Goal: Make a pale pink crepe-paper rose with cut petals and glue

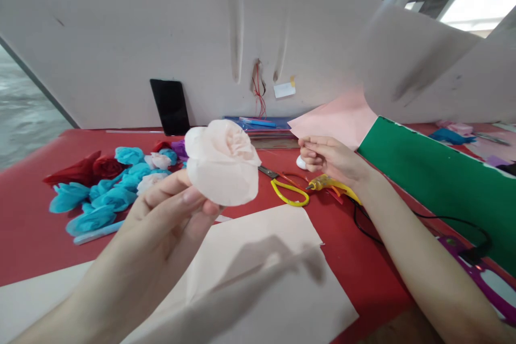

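Note:
My left hand (173,220) pinches a pale pink paper flower (226,166) between thumb and fingers, holding it up above the table. The flower has broad rounded petals around a crinkled centre. To the right, my right hand (326,157) is raised with its fingers pressed together. Whatever may be in that pinch cannot be made out. Just below it lie a yellow glue gun (332,184) and scissors (291,192) with yellow handles. Beside the right fingers sits a small white round object (300,162), partly hidden.
Blue, red and white crinkled flowers (115,199) are heaped at left. White paper sheets (282,290) cover the front. A phone (169,107) leans on the back panel. Pink paper (334,118), a green board (435,183) and a purple power strip (475,279) with a cord lie at right.

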`<action>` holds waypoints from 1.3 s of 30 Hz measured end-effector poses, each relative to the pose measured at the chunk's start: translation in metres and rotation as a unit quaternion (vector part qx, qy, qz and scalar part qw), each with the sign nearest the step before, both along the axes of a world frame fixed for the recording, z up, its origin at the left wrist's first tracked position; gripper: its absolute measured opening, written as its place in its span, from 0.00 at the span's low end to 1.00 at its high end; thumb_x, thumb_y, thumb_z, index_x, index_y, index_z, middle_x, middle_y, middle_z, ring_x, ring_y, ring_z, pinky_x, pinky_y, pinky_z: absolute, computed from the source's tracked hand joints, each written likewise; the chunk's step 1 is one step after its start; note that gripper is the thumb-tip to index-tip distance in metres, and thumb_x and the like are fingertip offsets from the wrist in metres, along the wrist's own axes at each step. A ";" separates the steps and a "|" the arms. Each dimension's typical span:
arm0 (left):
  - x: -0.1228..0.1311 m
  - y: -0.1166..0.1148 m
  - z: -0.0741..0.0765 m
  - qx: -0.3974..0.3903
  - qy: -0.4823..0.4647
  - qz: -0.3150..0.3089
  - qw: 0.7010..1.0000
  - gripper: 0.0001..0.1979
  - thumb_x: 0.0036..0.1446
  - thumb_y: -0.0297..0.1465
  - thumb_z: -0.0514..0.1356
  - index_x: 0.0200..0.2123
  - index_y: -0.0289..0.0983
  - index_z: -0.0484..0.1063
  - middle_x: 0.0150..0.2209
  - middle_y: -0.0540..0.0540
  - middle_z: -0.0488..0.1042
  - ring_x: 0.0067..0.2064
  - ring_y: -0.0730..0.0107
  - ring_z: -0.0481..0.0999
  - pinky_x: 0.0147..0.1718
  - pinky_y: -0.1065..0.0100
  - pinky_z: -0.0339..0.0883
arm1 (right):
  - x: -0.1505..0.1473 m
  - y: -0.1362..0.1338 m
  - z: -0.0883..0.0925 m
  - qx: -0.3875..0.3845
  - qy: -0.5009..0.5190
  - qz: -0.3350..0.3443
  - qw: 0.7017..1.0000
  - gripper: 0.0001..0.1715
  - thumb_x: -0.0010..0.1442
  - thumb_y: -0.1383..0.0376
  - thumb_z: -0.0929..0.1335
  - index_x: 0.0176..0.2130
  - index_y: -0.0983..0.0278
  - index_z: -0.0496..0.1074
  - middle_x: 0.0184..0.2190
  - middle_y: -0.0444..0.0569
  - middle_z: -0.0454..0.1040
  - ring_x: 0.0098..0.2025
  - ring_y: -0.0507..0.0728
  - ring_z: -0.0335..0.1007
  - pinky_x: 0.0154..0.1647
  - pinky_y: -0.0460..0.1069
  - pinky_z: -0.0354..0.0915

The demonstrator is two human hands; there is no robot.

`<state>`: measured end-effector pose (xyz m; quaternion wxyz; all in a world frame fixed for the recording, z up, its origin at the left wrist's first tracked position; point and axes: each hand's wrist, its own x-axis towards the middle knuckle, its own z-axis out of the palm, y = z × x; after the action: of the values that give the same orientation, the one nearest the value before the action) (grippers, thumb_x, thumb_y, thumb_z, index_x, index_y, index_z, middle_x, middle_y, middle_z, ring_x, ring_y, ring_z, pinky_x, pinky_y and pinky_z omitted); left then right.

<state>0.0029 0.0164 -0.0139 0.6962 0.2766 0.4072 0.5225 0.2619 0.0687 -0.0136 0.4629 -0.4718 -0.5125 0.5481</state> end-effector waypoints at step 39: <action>-0.002 0.002 -0.003 0.034 0.006 -0.020 0.999 0.15 0.28 0.25 0.71 0.15 0.38 0.66 0.19 0.56 0.65 0.30 0.79 0.72 0.31 0.84 0.70 | 0.005 0.002 -0.006 0.041 -0.148 -0.134 0.979 0.02 0.46 0.70 0.73 0.24 0.67 0.75 0.21 0.46 0.77 0.25 0.51 0.72 0.30 0.45 0.68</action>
<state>0.0013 0.0180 -0.0167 0.6939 0.3115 0.3876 0.5208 0.2665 0.0711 -0.0198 0.4708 -0.5925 -0.5293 0.3835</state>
